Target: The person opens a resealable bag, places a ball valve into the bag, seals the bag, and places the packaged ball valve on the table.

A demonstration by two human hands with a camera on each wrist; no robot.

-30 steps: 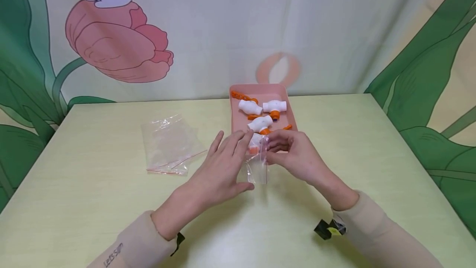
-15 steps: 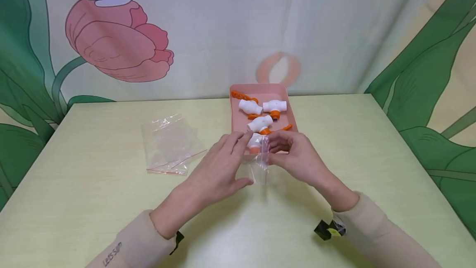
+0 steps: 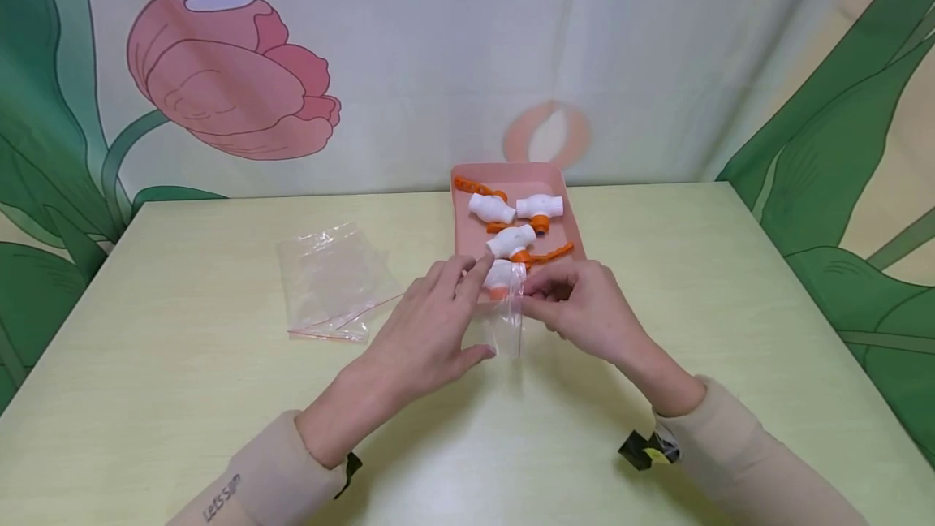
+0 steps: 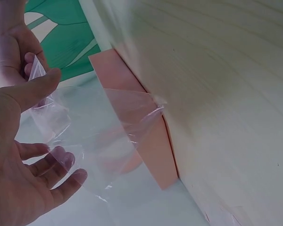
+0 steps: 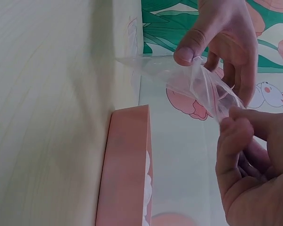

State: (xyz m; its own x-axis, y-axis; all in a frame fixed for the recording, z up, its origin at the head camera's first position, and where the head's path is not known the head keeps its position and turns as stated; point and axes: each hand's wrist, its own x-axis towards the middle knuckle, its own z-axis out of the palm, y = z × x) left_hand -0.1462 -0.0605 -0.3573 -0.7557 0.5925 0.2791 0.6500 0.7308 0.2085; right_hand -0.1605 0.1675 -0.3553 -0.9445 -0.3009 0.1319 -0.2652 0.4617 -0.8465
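Note:
A small clear zip bag [image 3: 504,333] hangs between my two hands, its zip edge toward the right. At that edge my right hand [image 3: 584,308] pinches the plastic between thumb and forefinger; the right wrist view shows the pinched bag mouth [image 5: 210,89]. On the other side, my left hand [image 3: 431,331] touches the bag with fairly straight, spread fingers, its thumb [image 4: 40,89] well apart from them. No contents show in the bag [image 4: 108,136]. Behind it lies a pink tray [image 3: 467,238] with several white plastic ball valves [image 3: 511,242] with orange handles.
More clear zip bags [image 3: 332,282] lie flat on the pale wooden table [image 3: 190,396], left of the tray. A printed curtain [image 3: 409,63] hangs behind the table's far edge.
My right fingers have drawn together into a closer pinch at the bag's zip edge. My left forefinger and thumb have shifted only slightly. Tray and loose bags are unmoved.

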